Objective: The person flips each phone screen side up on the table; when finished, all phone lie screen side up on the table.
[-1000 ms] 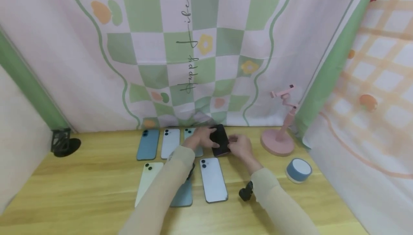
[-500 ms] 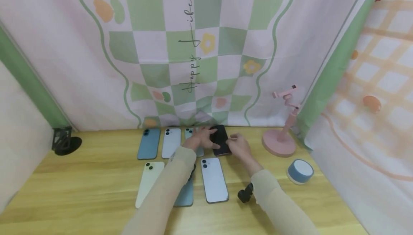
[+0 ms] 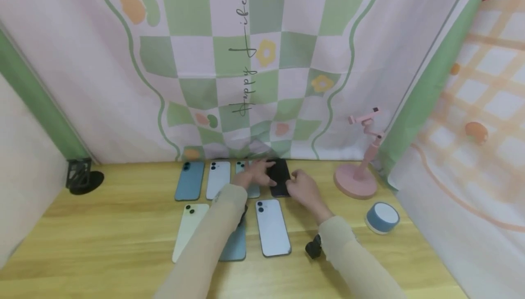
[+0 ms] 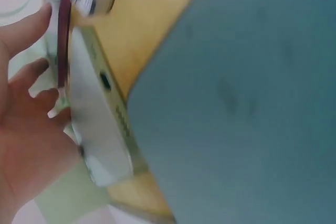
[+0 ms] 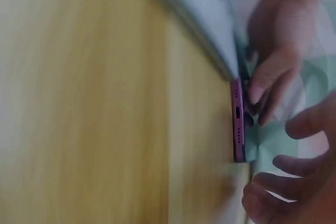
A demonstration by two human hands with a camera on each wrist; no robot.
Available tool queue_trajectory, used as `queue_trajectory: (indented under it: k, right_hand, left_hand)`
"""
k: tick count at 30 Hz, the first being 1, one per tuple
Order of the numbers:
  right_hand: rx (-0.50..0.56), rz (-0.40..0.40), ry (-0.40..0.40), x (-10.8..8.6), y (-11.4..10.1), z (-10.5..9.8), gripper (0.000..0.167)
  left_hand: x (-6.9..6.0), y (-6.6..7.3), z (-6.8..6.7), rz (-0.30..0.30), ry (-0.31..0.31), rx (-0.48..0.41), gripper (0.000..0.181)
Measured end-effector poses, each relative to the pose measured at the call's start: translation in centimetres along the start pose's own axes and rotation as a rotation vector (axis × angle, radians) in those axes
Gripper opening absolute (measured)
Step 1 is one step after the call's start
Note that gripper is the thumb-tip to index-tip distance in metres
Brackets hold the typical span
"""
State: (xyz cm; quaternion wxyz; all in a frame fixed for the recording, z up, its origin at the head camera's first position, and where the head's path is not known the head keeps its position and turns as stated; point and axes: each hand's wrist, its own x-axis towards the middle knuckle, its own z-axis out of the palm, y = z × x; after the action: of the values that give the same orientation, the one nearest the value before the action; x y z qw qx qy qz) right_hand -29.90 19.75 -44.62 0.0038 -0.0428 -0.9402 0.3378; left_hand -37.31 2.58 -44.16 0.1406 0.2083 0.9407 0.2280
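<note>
A phone [image 3: 280, 180] lies with its black screen up at the back of the table; in the right wrist view its purple bottom edge [image 5: 238, 121] shows a charging port. My left hand [image 3: 257, 173] reaches over from the left, fingers spread, thumb and a fingertip at the phone's left side. On the other side my right hand [image 3: 304, 189] is at the phone's right edge; the right wrist view has its fingers [image 5: 299, 166] loosely bent, apart from the phone. Under my left wrist a mint phone [image 3: 254, 191] is partly hidden.
Further left in the back row lie a blue phone [image 3: 190, 181] and a white phone [image 3: 218, 180]. In front are a pale yellow phone [image 3: 189, 230], a blue-green phone [image 3: 234, 246] and a pale lavender phone [image 3: 273, 228]. A pink stand [image 3: 356, 180] and a blue-white round item [image 3: 382, 218] stand right.
The black-screened phone has turned slightly and lies straighter. My right hand has shifted a little along its right edge, its fingers more folded. The left hand has hardly moved.
</note>
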Motion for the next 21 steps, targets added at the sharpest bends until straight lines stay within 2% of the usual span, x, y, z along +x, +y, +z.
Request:
queue_trajectory:
  k: [2,5,9,15,21]
  right_hand:
    - [-0.153,-0.096,0.02,0.0,-0.4,0.5,0.049]
    - [-0.243,-0.211,0.012,0.0,-1.2,1.1,0.048]
    - [-0.231,-0.299,-0.062,0.0,-2.7,1.9,0.048]
    - [-0.177,-0.36,-0.137,-0.1,-4.9,3.4,0.044]
    - [-0.178,-0.425,-0.206,0.2,-6.1,4.6,0.05]
  left_hand:
    - [-0.1,-0.7,-0.5,0.005,0.026,-0.054,0.076]
    - [-0.3,-1.9,-1.3,0.003,0.057,-0.085,0.076]
    - [-0.9,-3.5,-2.2,-0.028,0.055,-0.049,0.078]
    - [-2.2,-5.5,-3.0,-0.115,0.053,-0.081,0.074]
    - [-3.0,-6.8,-3.8,-0.153,0.044,0.015,0.067]
